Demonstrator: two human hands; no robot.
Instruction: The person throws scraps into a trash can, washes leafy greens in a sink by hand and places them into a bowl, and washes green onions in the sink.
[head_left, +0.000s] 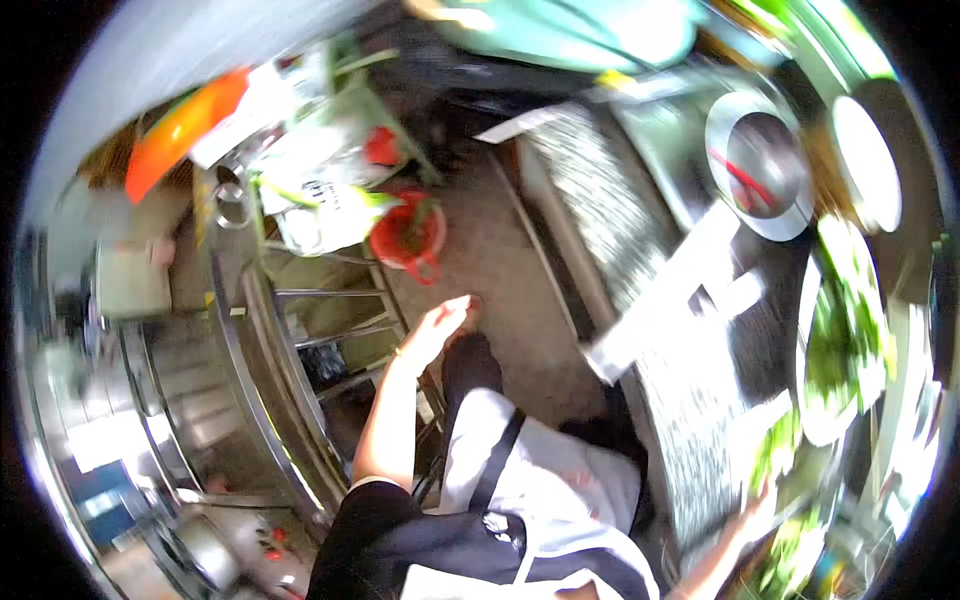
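Observation:
My left hand (440, 330) hangs in mid-air over the floor, with nothing seen in it; the fingers look loosely stretched out. Just beyond it stands a red plastic basket or bucket (430, 272) with something greenish inside. Low on the right, my right hand (758, 517) is at the metal counter, beside blurred green leafy vegetables (778, 450). Motion smears its fingers, so whether it grips anything is unclear. Farther up the counter lies a long white plate of green vegetables (845, 330).
A metal bowl (755, 165) with something red in it stands on the counter (680, 430), near a white plate (868, 165). At left, a metal-framed rack (270, 400) borders the floor. Plastic bags (310, 215) and an orange object (185, 130) sit atop a table.

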